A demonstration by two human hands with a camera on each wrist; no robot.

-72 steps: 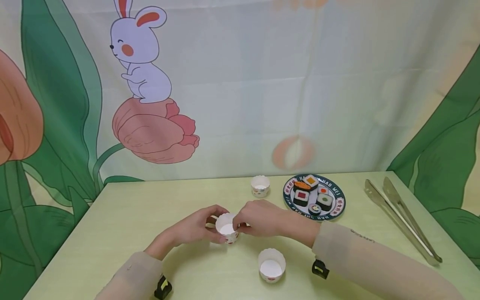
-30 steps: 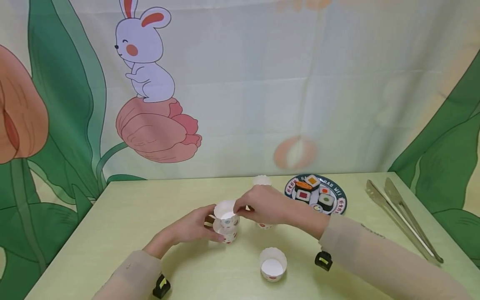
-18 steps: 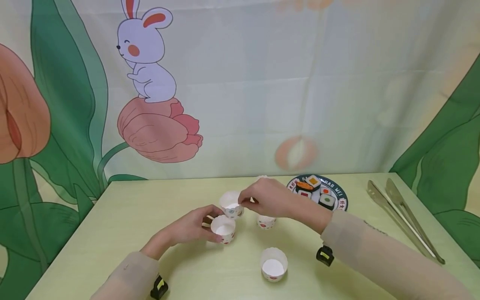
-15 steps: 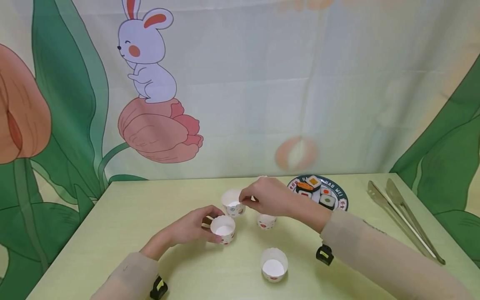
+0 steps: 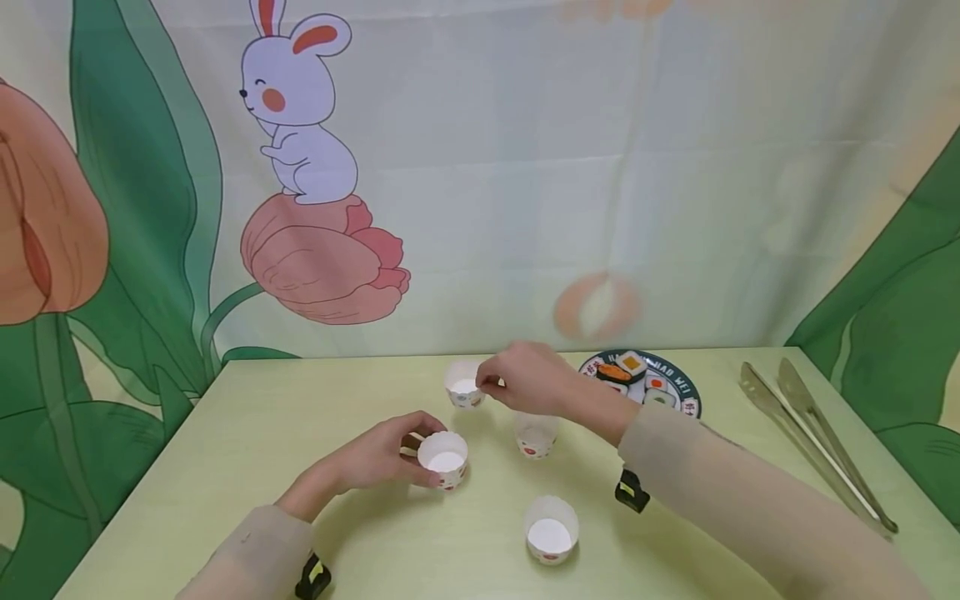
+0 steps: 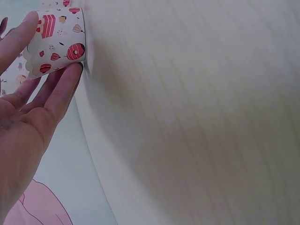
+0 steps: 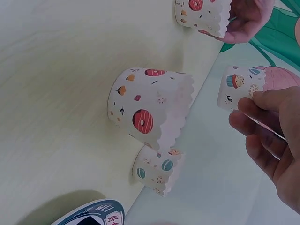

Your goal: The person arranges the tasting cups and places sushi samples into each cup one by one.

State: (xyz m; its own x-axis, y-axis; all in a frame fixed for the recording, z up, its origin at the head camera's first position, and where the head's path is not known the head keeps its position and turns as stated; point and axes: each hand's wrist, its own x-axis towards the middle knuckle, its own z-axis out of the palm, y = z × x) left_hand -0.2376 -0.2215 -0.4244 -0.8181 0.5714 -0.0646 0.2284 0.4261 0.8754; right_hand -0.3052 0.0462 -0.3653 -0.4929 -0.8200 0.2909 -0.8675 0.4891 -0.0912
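Note:
My left hand (image 5: 375, 457) grips a white paper baking cup (image 5: 442, 460) with red prints, thumb and fingers round its sides. In the left wrist view the fingertips (image 6: 68, 86) touch its wall near the base. Farther back, my right hand (image 5: 534, 379) pinches the rim of a second baking cup (image 5: 465, 385). Cupcake and blue prints show on that one (image 7: 236, 83) in the right wrist view, where it appears lifted off the table. A third baking cup (image 5: 536, 442) stands below the right hand, partly covered by it. Another baking cup (image 5: 551, 542) stands nearer the front.
A blue-rimmed plate (image 5: 686, 387) of sushi pieces lies at the back right, partly behind the right arm. Metal tongs (image 5: 817, 442) lie by the right edge. One more baking cup (image 7: 157, 171) shows in the right wrist view, hidden in the head view. A printed curtain (image 5: 480, 208) hangs behind.
My right hand has drawn the blue-printed baking cup up out of the red-printed one and carried it toward the table's back. The left hand has kept its grip, shifting slightly left.

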